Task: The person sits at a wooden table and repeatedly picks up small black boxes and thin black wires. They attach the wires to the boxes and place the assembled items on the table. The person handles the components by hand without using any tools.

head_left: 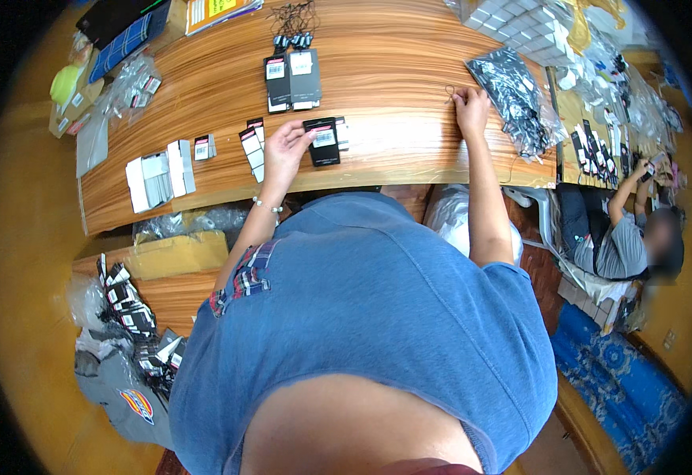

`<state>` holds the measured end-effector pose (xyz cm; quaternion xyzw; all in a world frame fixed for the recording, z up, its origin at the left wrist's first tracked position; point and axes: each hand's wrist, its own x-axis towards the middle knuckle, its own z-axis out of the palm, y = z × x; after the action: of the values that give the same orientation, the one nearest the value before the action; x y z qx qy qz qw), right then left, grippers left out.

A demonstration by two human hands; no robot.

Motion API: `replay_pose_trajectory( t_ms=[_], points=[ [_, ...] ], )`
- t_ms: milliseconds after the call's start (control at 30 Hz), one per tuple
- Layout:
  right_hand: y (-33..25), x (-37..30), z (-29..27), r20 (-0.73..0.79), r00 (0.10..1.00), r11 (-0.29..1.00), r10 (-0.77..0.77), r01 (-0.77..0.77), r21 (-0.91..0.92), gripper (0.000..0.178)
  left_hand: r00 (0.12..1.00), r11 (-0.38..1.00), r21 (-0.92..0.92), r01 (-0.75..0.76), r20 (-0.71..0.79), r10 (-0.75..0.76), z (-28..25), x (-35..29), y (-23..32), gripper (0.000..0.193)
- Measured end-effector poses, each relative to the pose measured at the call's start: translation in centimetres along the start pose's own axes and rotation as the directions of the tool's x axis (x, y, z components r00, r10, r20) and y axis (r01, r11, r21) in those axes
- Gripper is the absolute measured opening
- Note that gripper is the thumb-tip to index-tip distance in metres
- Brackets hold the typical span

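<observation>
At the near middle of the wooden table, my left hand (289, 145) pinches the edge of a black hang tag (325, 147) with a white label. Farther right, my right hand (471, 107) has its fingertips closed on a thin dark cord loop (450, 91). A few narrow tags (252, 150) lie just left of my left hand. Beyond it are two stacks of dark hang tags (291, 89), with bunched black cords (294, 17) at their far end. Beside my right hand rests a clear plastic bag of black corded pieces (512, 95).
White and grey card stacks (156, 178) and a small card stack (204, 148) sit on the left. Small boxes (516, 30) stand at the far right. At the right, another person (619, 229) sits by a table with more tags (595, 154). Below left, a shelf holds bundled tags (128, 305).
</observation>
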<state>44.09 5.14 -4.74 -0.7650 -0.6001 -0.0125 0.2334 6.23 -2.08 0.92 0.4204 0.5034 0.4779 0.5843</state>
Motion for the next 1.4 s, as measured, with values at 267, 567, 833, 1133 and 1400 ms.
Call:
replay_pose_trajectory(
  t_ms=[267,567,833,1133,1400],
  points=[
    [-10.0,-2.2,-6.6,0.424,0.905,0.063,0.040,-0.426,0.903,0.014,0.939,0.999,0.051,0.008,0.344,-0.025,3.4,-1.1,3.6,0.021],
    [-20.2,-6.1,-9.3,0.545,0.804,-0.230,-0.239,-0.592,0.773,0.012,0.892,0.991,0.002,-0.133,0.437,0.119,5.4,-1.6,5.6,0.014],
    [-20.7,-1.5,-8.1,0.506,0.843,-0.400,-0.184,-0.535,0.744,0.008,0.892,0.995,0.064,-0.082,0.450,0.044,2.1,-2.9,4.1,0.012],
    [-24.4,-0.2,-10.3,0.376,0.845,-0.391,-0.381,-0.515,0.762,0.009,0.984,0.977,0.113,-0.179,0.010,0.179,-1.9,-3.2,5.6,0.024],
    [-28.7,-6.0,-11.4,0.292,0.789,0.176,-0.541,-0.234,0.956,0.016,0.916,0.937,0.084,-0.340,-0.196,0.350,-2.1,-3.0,9.4,0.022]
  ],
)
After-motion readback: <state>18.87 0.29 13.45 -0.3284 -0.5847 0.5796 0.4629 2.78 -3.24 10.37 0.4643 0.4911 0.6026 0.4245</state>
